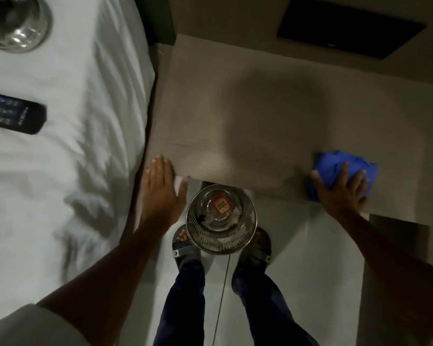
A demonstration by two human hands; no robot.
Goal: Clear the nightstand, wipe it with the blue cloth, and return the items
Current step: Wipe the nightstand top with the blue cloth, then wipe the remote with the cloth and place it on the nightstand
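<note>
The nightstand (235, 116) has a bare beige wood-grain top. My right hand (340, 191) lies flat on the crumpled blue cloth (345, 166), pressing it onto the top's front right corner. My left hand (163, 186) rests flat with fingers together at the front left corner, holding nothing. On the white bed to the left lie a black remote control (15, 114) with coloured buttons and a shiny steel vessel (18, 23), both partly cut off by the frame edge.
A steel mesh bin (221, 218) with a little rubbish stands on the pale floor in front of the nightstand, between my sandalled feet. A dark panel (350, 26) sits on the wall behind. The bed (73, 171) adjoins the nightstand's left side.
</note>
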